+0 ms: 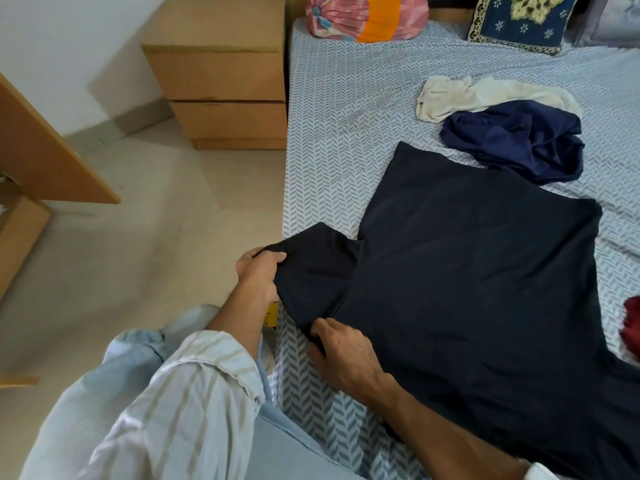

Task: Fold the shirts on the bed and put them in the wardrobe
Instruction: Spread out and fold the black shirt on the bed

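Note:
A black shirt (467, 289) lies spread flat on the bed (346, 116), one sleeve hanging over the bed's left edge. My left hand (259, 268) grips the end of that sleeve. At the sleeve's lower seam, my right hand (341, 351) pinches the fabric near the armpit. Farther back on the bed lie a crumpled navy shirt (516, 143) and a crumpled cream shirt (478, 95) that touch each other. A bit of red cloth (632, 323) shows at the right edge.
A wooden bedside drawer unit (221, 74) stands left of the bed. A wooden wardrobe door (45, 150) is at the far left over beige floor. A pink-orange bolster (367, 15) and a blue patterned cushion (523, 22) sit at the bed's head.

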